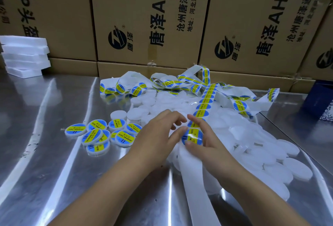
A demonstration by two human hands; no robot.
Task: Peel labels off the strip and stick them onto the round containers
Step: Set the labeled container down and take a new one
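Note:
A long white backing strip (205, 100) carrying round blue-and-yellow labels runs from a tangled heap at the back down to my hands, and its bare end (196, 189) trails toward me. My right hand (207, 139) pinches the strip around the nearest label (192, 136), thumb below it and fingers above. My left hand (160, 132) touches that label's left edge with its fingertips. A pile of plain white round containers (252, 144) lies under and to the right of my hands. Several labelled containers (100, 134) sit in a cluster to the left.
The work surface is a shiny steel table (45, 135). Brown printed cartons (147, 18) form a wall along the back. A stack of white foam slabs (25, 54) stands at the back left. A dark blue box (320, 103) sits at the right edge.

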